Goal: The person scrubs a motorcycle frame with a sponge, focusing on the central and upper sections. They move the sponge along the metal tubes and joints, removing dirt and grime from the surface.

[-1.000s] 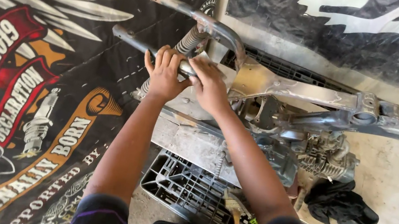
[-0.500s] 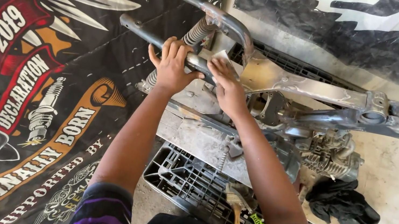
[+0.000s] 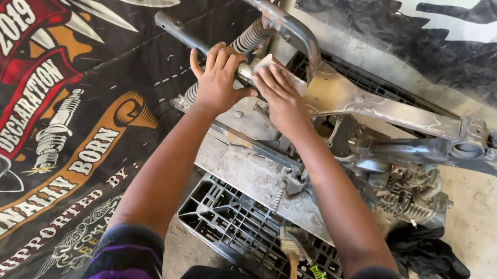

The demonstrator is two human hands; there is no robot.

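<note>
Gripping frame tube [image 3: 179, 30] w/ left hand [image 3: 217, 79]; right hand [image 3: 283, 98] flat, pressing sandpaper [image 3: 270, 63] on tube.

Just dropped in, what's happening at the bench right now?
A person is working on a bare metal motorcycle frame laid across a dusty slab and black plastic crates. The left hand grips a rear frame tube, while the right hand presses a pale pad, likely sandpaper, against the frame beside it. A small brush lies on the crates, and a black rag sits on the slab near the engine.
</note>
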